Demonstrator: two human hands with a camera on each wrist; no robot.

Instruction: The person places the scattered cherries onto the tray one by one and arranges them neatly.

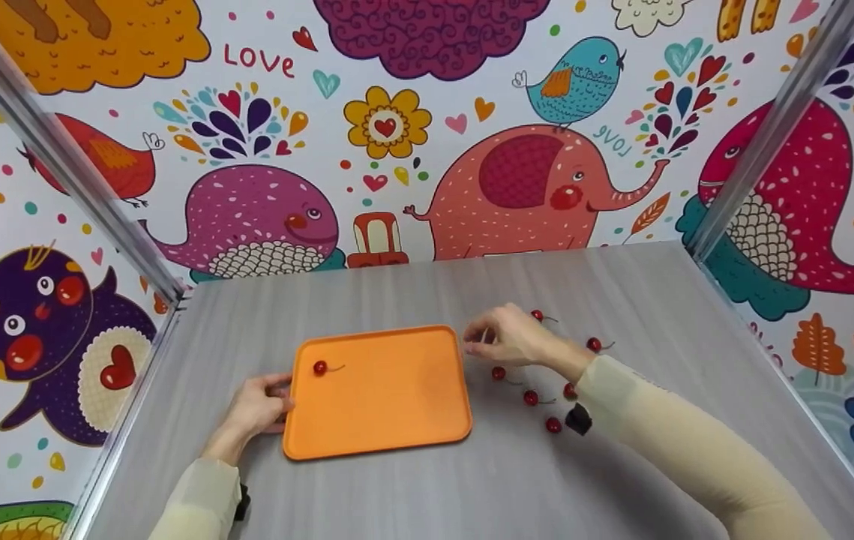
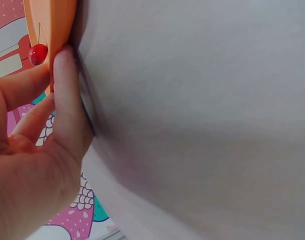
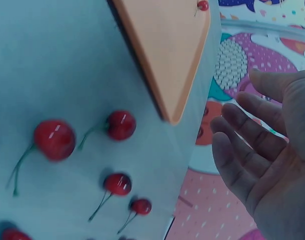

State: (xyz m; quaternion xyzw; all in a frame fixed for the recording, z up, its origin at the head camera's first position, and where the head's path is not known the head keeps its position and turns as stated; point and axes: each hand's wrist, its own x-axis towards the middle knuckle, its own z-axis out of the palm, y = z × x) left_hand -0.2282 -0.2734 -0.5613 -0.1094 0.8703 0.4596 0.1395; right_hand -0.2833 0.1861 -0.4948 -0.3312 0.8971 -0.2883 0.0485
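Small booth-like enclosure; the kind of building around it cannot be told. A grey, wood-grained table (image 1: 382, 495) spans the space between white walls (image 1: 441, 97) at the back and both sides, printed with cartoon animals, hearts and flowers. Straight metal posts (image 1: 775, 127) stand at both rear corners.

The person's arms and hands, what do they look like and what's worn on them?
The left sleeve and right sleeve are long and pale cream, with a faintly greenish band near each wrist. A small black piece shows beside each sleeve's end, left and right. The left hand and right hand wear no gloves.
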